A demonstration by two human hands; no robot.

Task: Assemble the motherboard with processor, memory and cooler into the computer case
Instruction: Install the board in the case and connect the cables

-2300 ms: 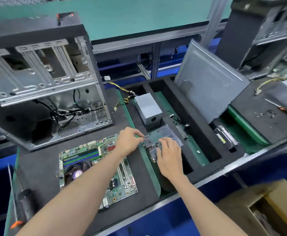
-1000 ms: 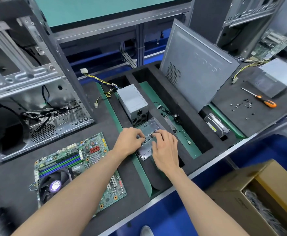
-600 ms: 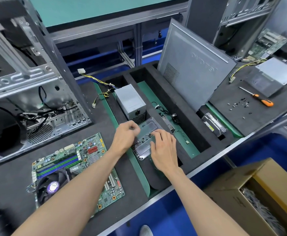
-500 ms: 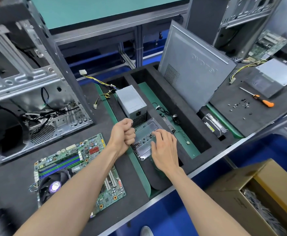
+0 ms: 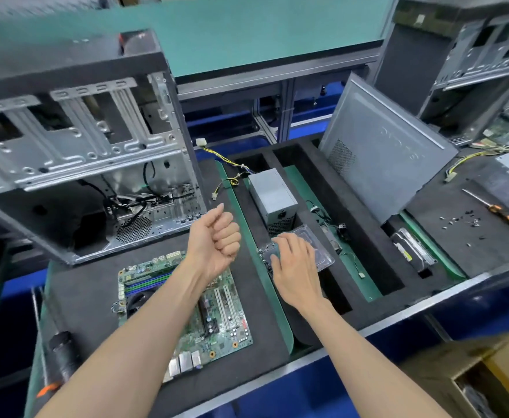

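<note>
The green motherboard (image 5: 217,321), with its cooler fan (image 5: 137,300) and memory sticks (image 5: 147,282) fitted, lies on the black foam mat at the front left. Behind it the open computer case (image 5: 81,164) lies on its side, with loose cables inside. My left hand (image 5: 214,242) is curled into a fist in the air between the case and a clear plastic box (image 5: 316,239); nothing shows inside the fist. My right hand (image 5: 295,267) rests on the box with its fingers spread. The box sits in a foam slot with small dark parts along its left edge.
A grey power supply (image 5: 273,188) with yellow wires stands behind the box. The case's side panel (image 5: 380,164) leans in the foam tray, with a hard drive (image 5: 413,248) below it. An orange screwdriver (image 5: 506,215) and loose screws (image 5: 458,220) lie right. A black power screwdriver (image 5: 61,354) lies front left.
My left hand has left the clear box, closed into a fist and risen to the left toward the case. My right hand stays on the box.
</note>
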